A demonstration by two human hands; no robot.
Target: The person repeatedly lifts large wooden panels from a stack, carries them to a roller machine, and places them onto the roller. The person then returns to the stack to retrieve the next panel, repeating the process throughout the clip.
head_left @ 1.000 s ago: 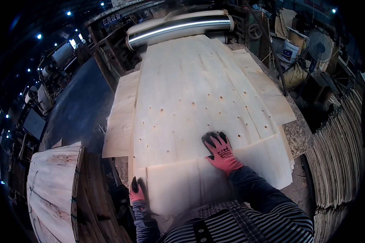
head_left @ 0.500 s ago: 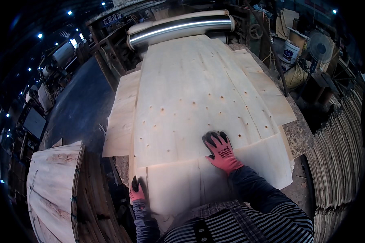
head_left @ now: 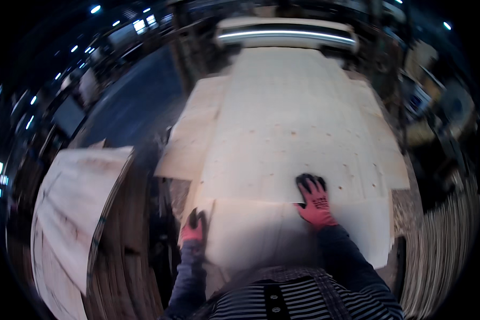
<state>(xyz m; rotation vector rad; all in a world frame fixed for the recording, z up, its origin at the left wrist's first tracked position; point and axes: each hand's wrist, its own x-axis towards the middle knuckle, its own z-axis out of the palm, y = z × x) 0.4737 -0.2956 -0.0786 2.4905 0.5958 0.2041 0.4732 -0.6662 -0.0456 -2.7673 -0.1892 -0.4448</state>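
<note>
View turned, right hand (head_left: 315, 204) spread, touching veneer (head_left: 272, 160)

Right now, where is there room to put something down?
On the pale wood sheets, between the right hand and the shiny roller, and between that hand and the left hand. The far right is crowded with packed sheets.

Bench (head_left: 409, 207), one: mottled brown top, visible in strips along the left and right edges. Laid on top: pale wood veneer sheets, several, overlapping. Long middle sheet (head_left: 282, 101), spotted with small brown knots, extending to the far end. Near sheet (head_left: 250, 224), plainer, spread across the near end; far edge roughly straight. Left side sheet (head_left: 191, 130), partly beneath the middle sheet, outer corner jutting past the bench edge. Right side sheet (head_left: 388, 149), likewise partly beneath, mottled top showing just beside its near edge.
</note>
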